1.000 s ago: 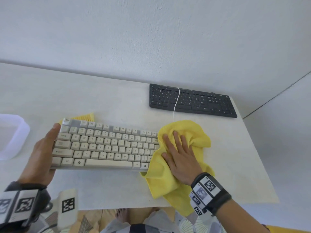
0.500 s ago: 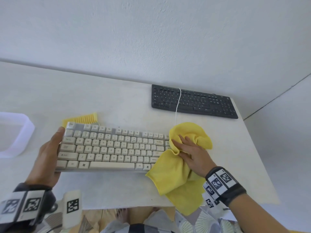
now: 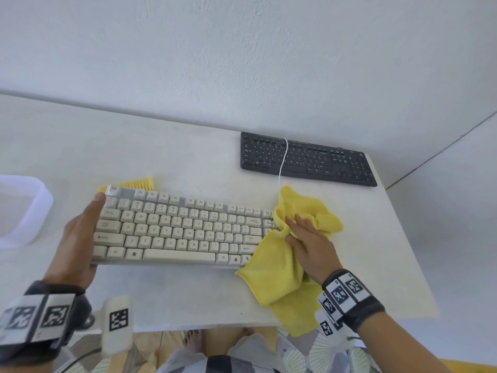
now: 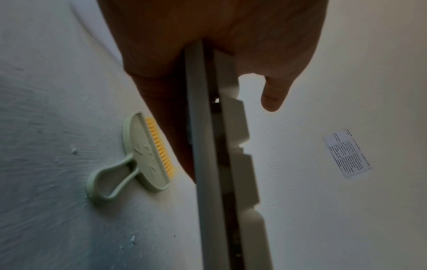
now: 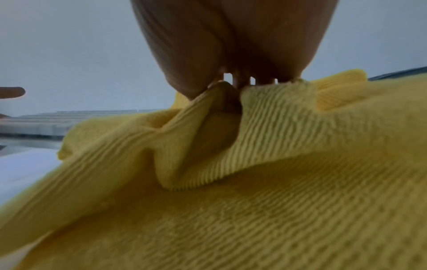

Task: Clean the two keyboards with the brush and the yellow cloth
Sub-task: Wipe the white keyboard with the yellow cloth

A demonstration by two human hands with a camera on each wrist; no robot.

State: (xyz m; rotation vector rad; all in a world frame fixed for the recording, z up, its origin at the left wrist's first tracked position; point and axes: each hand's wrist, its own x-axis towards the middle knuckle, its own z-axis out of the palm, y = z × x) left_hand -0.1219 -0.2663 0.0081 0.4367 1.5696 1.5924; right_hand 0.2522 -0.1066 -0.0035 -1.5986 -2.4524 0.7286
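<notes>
Head view: the beige keyboard (image 3: 177, 227), rigid and light, is gripped at its left end by the left hand (image 3: 78, 243), lifted off the worktop (image 3: 188, 162). The limp yellow cloth (image 3: 279, 265) is bunched in the right hand's (image 3: 309, 243) fingers (image 3: 291, 224) at its right end.

I see white table (image 3: 188, 162) bearing black keyboard (image 3: 306, 160), brush (image 4: 148, 155), yellow cloth (image 3: 271, 273), translucent tub (image 3: 40, 208).

Right hand (image 5: 233, 45) bunching yellow cloth (image 5: 254, 191), white keyboard (image 5: 57, 120) behind at left
</notes>
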